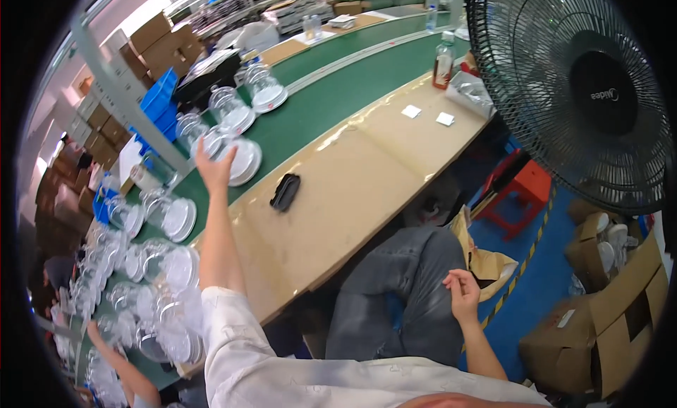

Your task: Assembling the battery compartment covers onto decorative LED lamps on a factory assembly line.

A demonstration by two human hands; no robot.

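Note:
My left hand (215, 169) reaches out over the green conveyor belt. Its thumb and fingers are spread around a clear plastic dome with a round white base (245, 162), which lies tilted. The fingers seem to grip the dome, though the hand partly hides the contact. Beyond it, two similar domes (231, 110) (266, 90) rest on the belt. Over my right thigh hovers my right hand (462, 294), its fingers loosely curled and apart, with nothing visible in them. A small black object (285, 192) lies on the tan worktop (345, 189), nearest to my left forearm.
Many clear domes (169, 217) crowd the belt at left, where another person's arm (120, 358) reaches in. A metal post (130, 101) rises beside the belt. A bottle (443, 61) and two white squares lie far right. A large fan (578, 90), red stool (522, 193) and cartons (585, 337) stand right.

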